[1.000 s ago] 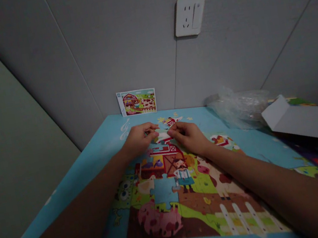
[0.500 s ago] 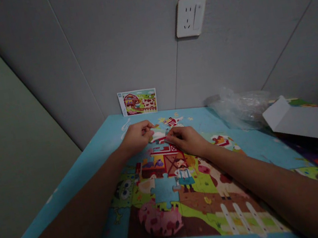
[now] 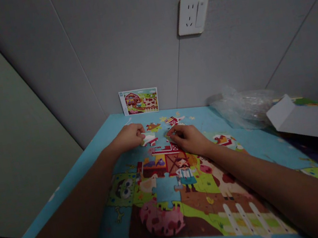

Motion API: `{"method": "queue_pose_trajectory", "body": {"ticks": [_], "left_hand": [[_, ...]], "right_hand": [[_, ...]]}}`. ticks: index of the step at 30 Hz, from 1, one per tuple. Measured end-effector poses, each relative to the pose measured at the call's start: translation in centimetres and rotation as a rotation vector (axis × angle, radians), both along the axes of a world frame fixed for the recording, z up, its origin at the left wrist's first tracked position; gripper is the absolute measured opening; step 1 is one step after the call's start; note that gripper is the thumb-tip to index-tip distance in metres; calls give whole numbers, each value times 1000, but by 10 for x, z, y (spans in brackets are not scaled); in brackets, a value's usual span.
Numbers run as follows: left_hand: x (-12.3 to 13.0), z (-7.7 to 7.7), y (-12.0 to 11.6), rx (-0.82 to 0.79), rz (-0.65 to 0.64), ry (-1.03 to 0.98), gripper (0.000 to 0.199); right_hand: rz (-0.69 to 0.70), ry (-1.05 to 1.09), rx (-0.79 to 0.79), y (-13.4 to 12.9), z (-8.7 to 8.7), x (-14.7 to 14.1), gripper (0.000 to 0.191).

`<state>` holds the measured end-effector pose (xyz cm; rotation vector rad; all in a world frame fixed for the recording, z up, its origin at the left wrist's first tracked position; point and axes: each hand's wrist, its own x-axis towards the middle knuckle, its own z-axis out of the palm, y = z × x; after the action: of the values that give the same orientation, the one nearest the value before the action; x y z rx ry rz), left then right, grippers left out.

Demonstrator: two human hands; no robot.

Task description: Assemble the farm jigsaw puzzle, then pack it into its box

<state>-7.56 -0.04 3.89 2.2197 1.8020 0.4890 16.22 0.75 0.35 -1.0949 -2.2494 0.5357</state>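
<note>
A partly assembled farm jigsaw puzzle lies on the blue table, showing a barn, a farmer, a cow and a pig. A gap beside the farmer lets the blue tabletop through. My left hand, closed, pinches a white, green and red puzzle piece just beyond the puzzle's upper left part. Above the barn, my right hand has its fingers closed on a small puzzle piece, mostly hidden by the fingertips. Loose pieces and a barn-roof piece lie past the hands.
A picture card of the same farm scene leans on the wall. Clear plastic wrapping and an open white box are at the right. A socket is set in the wall above the blue table.
My left hand has drawn left, away from my right hand, carrying the white and red piece. A brown and green loose piece behind it now shows. My right hand stays nearly in place.
</note>
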Motion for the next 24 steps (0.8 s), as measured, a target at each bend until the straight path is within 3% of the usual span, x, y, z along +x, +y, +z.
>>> {"method": "queue_pose_trajectory", "body": {"ticks": [6, 9, 12, 15, 20, 24], "left_hand": [[-10, 10, -5, -269, -166, -233, 9], [-12, 12, -9, -406, -236, -197, 9], [-14, 12, -11, -508, -227, -164, 10], [-14, 11, -11, -506, -227, -121, 18], [-10, 12, -11, -365, -239, 2, 32], [-5, 15, -15, -397, -250, 20, 34]], "right_hand": [[2, 14, -14, 1, -1, 1, 19], [-3, -13, -13, 1, -1, 0, 21], [-7, -23, -6, 0, 0, 0, 22], [-10, -26, -10, 0, 0, -1, 22], [-10, -35, 3, 0, 0, -1, 21], [-1, -29, 2, -1, 0, -1, 21]]}}
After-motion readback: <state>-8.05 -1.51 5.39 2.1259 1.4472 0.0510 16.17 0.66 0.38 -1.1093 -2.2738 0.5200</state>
